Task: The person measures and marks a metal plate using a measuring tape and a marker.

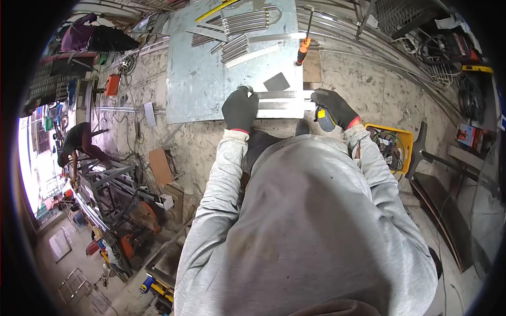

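- Your left hand (pixel 240 109), in a dark glove, is at the left end of the flat metal strips (pixel 278 95); its grip is narrow and appears to hold them.
- Your right hand (pixel 336 107) is just beyond the right edge of the table (pixel 197 89). Its grip appears closed around the tape measure (pixel 325 120), with the fingertips near the strips' right ends; you can't see the exact contact.
- The strips lie side by side between your hands, close to the near edge at the near right corner, with bright ends reaching past the right edge.
- A dark square plate (pixel 276 81) lies just beyond the strips. Farther off are short metal rods (pixel 235 48) and a pale strip (pixel 253 56), with a yellow ruler (pixel 215 10) toward the far edge.
- A screwdriver (pixel 302 52) with an orange and black handle is at the right edge; a sideways knock from your right arm could send it down.
- Should your left grip loosen, the strips could slide out of line or tip at the corner, because their ends overhang.
- A slack or tilted tape could give you a false reading, and cut strip ends could snag your gloves.
- The yellow crate (pixel 409 146) beside you on the floor could catch your foot if you stepped right.
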Available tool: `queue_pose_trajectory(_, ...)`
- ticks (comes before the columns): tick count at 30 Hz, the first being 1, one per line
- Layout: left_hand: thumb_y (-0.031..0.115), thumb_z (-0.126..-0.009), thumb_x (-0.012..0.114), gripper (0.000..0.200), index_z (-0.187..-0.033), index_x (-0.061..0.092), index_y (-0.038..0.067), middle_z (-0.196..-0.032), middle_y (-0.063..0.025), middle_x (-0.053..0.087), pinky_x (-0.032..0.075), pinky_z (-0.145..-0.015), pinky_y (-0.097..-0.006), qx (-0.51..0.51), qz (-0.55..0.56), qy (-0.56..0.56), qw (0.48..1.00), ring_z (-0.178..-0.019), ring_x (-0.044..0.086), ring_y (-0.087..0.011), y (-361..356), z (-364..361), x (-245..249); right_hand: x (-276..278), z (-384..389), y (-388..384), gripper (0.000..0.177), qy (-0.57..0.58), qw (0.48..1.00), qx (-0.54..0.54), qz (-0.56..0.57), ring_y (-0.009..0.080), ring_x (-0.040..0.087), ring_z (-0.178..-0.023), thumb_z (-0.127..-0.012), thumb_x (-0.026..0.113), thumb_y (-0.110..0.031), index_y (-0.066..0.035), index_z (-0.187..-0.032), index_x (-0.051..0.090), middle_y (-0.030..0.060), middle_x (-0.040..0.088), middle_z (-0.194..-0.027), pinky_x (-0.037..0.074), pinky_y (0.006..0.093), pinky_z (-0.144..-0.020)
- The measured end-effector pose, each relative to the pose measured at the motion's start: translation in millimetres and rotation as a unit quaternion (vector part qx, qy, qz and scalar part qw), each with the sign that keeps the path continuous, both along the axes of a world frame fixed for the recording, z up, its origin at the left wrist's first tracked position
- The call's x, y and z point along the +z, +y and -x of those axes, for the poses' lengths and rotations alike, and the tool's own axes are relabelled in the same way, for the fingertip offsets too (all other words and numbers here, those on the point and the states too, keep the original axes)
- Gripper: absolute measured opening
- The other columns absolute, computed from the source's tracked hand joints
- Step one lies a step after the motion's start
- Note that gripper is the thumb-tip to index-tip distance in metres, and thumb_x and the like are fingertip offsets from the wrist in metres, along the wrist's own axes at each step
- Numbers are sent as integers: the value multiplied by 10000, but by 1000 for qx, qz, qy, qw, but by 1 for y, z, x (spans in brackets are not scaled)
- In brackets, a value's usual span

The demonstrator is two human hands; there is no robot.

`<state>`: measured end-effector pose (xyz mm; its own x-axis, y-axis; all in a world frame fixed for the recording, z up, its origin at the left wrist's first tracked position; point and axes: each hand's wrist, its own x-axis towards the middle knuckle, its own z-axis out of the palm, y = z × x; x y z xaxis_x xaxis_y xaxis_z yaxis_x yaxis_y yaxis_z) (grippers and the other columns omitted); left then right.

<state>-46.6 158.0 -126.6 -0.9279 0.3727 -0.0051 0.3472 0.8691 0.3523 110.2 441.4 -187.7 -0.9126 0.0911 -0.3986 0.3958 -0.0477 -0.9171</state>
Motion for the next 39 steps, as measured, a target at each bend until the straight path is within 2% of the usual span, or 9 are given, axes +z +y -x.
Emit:
queue_pose_trajectory(6, 310, -921, 707, 275, -1083, 779, 100, -1008, -158, 783, 577, -841, -466, -56, -98, -83, 990, -953, 741, -381, -20, 8, 1, -12, -6, 0, 325, -9, 997, -29, 76, 150, 702, -1000, -1034, 651, -207, 37, -1236, 725, 84, 780, -1136, 544, 290, -901)
queue_pose_trajectory(9, 298, -909, 717, 399, -1250, 750, 93, -1128, -169, 778, 568, -933, -444, -77, -94, -120, 985, -1065, 734, -362, -27, 11, 4, -5, -8, -4, 295, 2, 998, -27, 61, 144, 706, -820, -1053, 634, -276, 2, -1108, 712, 16, 711, -965, 529, 294, -745)
queue_pose_trajectory(12, 301, -901, 728, 573, -1428, 660, 89, -1272, -187, 740, 546, -1012, -427, -103, -104, -129, 981, -1179, 707, -343, -28, 12, 8, -2, -8, -6, 305, -1, 998, -35, 56, 175, 742, -794, -1051, 644, -281, 7, -1123, 711, 26, 719, -962, 546, 311, -717)
queue_pose_trajectory(13, 303, -902, 741, 598, -1451, 639, 88, -1322, -192, 719, 531, -1041, -416, -114, -81, -151, 979, -1222, 691, -336, -27, 13, 13, 1, -8, -1, 301, -37, 996, -17, 77, 142, 687, -961, -1030, 673, -206, 39, -1195, 728, 78, 776, -1104, 536, 292, -854)
queue_pose_trajectory(15, 326, -891, 775, 659, -1493, 603, 119, -1371, -176, 699, 522, -1061, -417, -151, -24, -178, 972, -1262, 671, -331, -27, 20, 23, 13, -6, 6, 288, -58, 996, 14, 70, 144, 685, -922, -1034, 663, -204, 40, -1173, 727, 74, 774, -1049, 536, 301, -831)
queue_pose_trajectory(18, 344, -883, 791, 654, -1482, 616, 146, -1350, -156, 710, 533, -1042, -422, -208, 38, -180, 961, -1236, 680, -334, -24, 29, 33, 25, -7, -3, 267, -66, 997, 12, 39, 150, 682, -839, -1039, 644, -197, 41, -1129, 723, 74, 759, -936, 539, 316, -787)
queue_pose_trajectory(23, 314, -853, 790, 524, -1349, 704, 168, -1059, -105, 772, 592, -815, -413, -257, -85, -44, 961, -977, 745, -290, -34, 31, -8, 26, -11, -13, 252, -59, 996, -63, 28, 165, 694, -753, -1032, 635, -175, 57, -1086, 718, 86, 743, -899, 548, 326, -728)
queue_pose_trajectory(27, 294, -843, 784, 495, -1313, 722, 151, -987, -104, 756, 592, -765, -407, -267, -151, -20, 951, -912, 742, -286, -35, 30, -7, 25, -14, -27, 241, -87, 982, -156, 56, 160, 696, -761, -1030, 642, -171, 47, -1088, 726, 72, 740, -848, 546, 320, -729)
queue_pose_trajectory(39, 224, -832, 778, 466, -1277, 733, 94, -1152, -131, 775, 604, -861, -405, -263, -177, -67, 946, -1018, 750, -300, -48, 37, -12, 29, -17, -45, 315, -76, 979, -191, -5, 137, 650, -735, -1041, 647, -297, -6, -1127, 734, 85, 760, -882, 508, 293, -698)
